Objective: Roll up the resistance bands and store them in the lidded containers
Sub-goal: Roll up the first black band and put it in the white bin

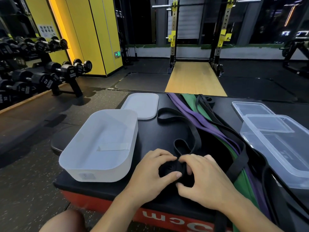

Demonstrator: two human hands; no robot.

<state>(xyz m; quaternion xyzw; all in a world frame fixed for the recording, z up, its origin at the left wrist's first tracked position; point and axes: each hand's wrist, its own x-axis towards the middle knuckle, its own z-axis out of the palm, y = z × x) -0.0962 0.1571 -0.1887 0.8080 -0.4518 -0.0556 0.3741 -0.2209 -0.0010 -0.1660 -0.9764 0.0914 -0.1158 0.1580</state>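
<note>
Black band [179,171] roll clenched by both hands [150,169] [205,178] on black gym platform [150,136].

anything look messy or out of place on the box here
Nothing is damaged or spilled. The purple band and green band lie in a loose tangle with black bands across the box top, unrolled. Both hands work a black band.

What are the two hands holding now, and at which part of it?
Both the left hand and right hand grip the black resistance band at its rolled-up near end.
</note>
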